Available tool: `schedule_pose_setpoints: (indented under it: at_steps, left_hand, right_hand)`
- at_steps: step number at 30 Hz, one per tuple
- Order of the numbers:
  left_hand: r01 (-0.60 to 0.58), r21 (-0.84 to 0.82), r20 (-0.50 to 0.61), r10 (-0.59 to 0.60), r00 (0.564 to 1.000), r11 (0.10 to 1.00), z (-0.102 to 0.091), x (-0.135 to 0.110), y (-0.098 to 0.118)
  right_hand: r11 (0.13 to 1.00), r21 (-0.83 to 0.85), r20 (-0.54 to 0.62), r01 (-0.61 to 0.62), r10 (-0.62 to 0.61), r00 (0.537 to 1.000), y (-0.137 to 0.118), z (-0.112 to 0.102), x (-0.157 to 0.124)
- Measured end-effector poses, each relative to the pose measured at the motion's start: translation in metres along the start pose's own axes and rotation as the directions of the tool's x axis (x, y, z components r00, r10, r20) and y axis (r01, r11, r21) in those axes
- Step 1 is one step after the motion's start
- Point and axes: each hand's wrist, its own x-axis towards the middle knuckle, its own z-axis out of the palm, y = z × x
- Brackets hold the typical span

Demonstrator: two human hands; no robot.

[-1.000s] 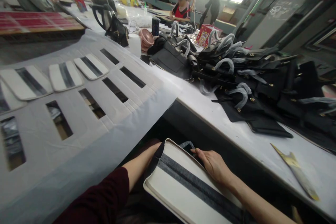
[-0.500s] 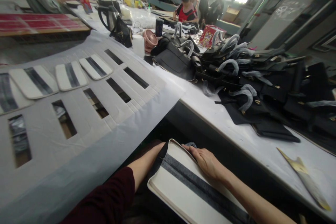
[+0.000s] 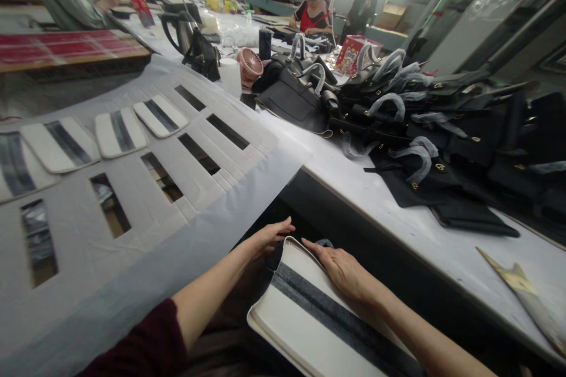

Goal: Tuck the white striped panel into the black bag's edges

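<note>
A white oval panel with a dark grey stripe [image 3: 305, 318] lies low in front of me, below the table edge. My right hand [image 3: 342, 271] rests flat on its far end, fingers along the rim. My left hand [image 3: 270, 234] hovers just beyond that far end with fingers spread, holding nothing. Three similar striped white panels [image 3: 119, 132] lie on a grey sheet with rectangular cut-outs [image 3: 145, 188] to my left.
A heap of black handbags with wrapped handles [image 3: 415, 123] covers the white table [image 3: 389, 218] on the right. A gold-tipped strip [image 3: 522, 291] lies near its front edge. A pink fan [image 3: 250, 65], a kettle and people working sit farther back.
My left hand has come out from under the panel and now reaches forward above its far end. My right hand stayed on the panel.
</note>
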Motion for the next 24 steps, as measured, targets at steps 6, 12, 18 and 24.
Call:
schedule_pose_setpoints:
  at_steps: [6,12,18,24]
  left_hand:
    - [-0.256,0.219,0.108,0.237,0.965,0.942,0.008,-0.044,0.039]
    - [-0.250,0.314,0.069,0.240,0.968,0.916,0.021,-0.041,0.042]
    - [-0.248,0.224,0.148,0.219,0.964,0.942,0.009,-0.035,0.029]
    - [-0.248,0.111,0.211,0.221,0.952,0.962,0.003,-0.033,0.021]
  right_hand:
    - [0.998,-0.051,-0.009,0.021,-0.021,1.000,0.000,0.001,0.000]
    - [0.998,-0.054,-0.022,0.025,-0.026,0.999,-0.002,0.000,0.000]
    - [0.999,0.032,-0.011,0.023,-0.023,1.000,-0.001,-0.003,0.001]
    - [0.998,0.034,-0.024,0.058,-0.057,0.998,-0.007,0.000,0.008]
